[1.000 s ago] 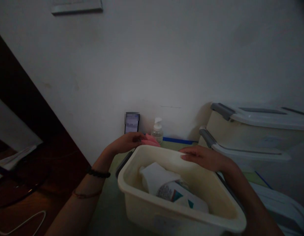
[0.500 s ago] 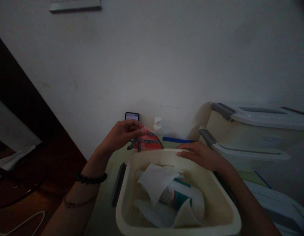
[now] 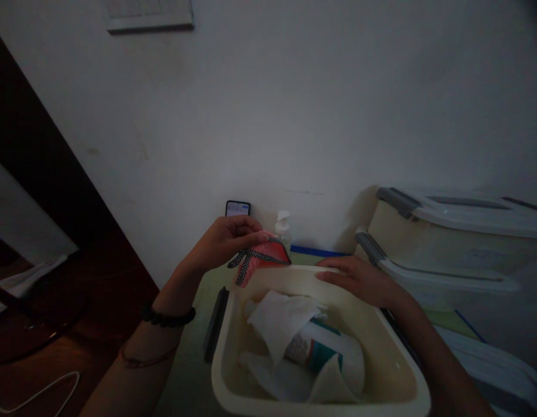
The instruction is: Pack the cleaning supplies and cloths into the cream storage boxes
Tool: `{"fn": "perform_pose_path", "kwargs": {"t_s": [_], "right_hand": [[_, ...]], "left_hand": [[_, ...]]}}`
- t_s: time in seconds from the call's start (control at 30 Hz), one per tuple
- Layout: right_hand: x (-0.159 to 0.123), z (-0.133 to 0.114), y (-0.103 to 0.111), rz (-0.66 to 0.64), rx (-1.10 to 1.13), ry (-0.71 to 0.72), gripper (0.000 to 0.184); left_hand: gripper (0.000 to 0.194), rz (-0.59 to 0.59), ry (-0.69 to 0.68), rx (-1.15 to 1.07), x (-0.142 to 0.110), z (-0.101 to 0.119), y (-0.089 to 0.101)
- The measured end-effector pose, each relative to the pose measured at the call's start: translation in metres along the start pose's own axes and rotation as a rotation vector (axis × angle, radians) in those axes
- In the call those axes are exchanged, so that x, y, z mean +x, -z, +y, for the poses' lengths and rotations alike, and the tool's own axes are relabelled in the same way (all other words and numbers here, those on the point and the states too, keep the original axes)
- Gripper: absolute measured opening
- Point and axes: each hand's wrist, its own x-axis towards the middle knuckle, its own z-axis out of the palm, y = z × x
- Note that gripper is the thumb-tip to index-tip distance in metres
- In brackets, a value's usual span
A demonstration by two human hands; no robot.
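Observation:
My left hand pinches the top of a red and pink piece, which looks like a cloth pouch, edged with black-and-white checked trim. It is held at the far rim of a cream plastic bin, and one trimmed end hangs over the rim's left corner. My right hand grips the bin's far rim, thumb on the inner side and fingers beyond it. Inside the bin, a white bottle with a teal label lies on its side among crumpled white sheets.
Behind the bin stand a phone, propped at the wall, and a clear pump bottle. Stacked lidded storage boxes are on the right. The green tabletop has blue tape at its back edge. A white cable lies lower left.
The left hand has shifted the red piece slightly, and its pink trimmed end now drapes over the bin's rim. My right hand keeps its place on the rim. The view has moved slightly.

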Motion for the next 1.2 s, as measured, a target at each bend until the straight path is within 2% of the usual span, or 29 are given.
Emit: {"fn": "perform_pose_path", "kwargs": {"t_s": [0.27,0.7,0.9,1.07,1.2], "right_hand": [[0.003,0.008,-0.002,0.001,0.058,0.012,0.033],[0.002,0.006,-0.001,0.017,0.015,0.02,0.033],[0.001,0.006,-0.002,0.014,0.015,0.014,0.034],[-0.017,-0.016,0.007,0.115,-0.08,-0.023,0.043],[-0.035,-0.049,0.002,0.212,-0.11,-0.069,0.059]], "left_hand": [[0.017,-0.012,0.008,-0.024,0.001,-0.001,-0.002],[0.019,-0.013,-0.008,0.042,0.001,0.0,-0.004],[0.031,-0.041,-0.063,0.159,0.002,-0.001,-0.002],[0.032,-0.116,-0.091,0.346,-0.004,0.014,-0.009],[0.025,-0.285,-0.118,0.389,-0.014,0.032,-0.023]]}}
